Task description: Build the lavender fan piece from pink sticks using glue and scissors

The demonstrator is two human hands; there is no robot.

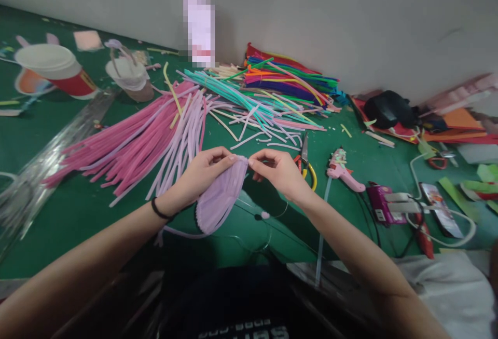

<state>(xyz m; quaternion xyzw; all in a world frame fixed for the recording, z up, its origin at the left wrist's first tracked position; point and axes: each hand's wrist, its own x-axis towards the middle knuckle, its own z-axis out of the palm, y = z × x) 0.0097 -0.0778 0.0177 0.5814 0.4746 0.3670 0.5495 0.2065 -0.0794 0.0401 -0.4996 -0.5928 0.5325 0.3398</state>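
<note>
A flat, oval lilac piece (221,193), apparently made of pipe cleaners laid side by side, hangs above the table in front of me. My left hand (208,173) is closed on its upper left edge, thumb on top. At the upper right corner of the piece, the thumb and finger of my right hand (274,170) are pinched together; my other right fingers are curled. One long lilac strand (181,232) trails from the piece towards the left. Below my right hand, a thin clear cord with a small heart-shaped bead (264,215) crosses the tabletop.
Pink pipe cleaners (128,141) and loose lilac ones (182,147) lie left of centre; multicoloured bundles (288,82) lie behind. Scissors (305,157) and a pink glue gun (344,170) rest at right, near a purple power box (385,204). Paper cups (58,69) stand left.
</note>
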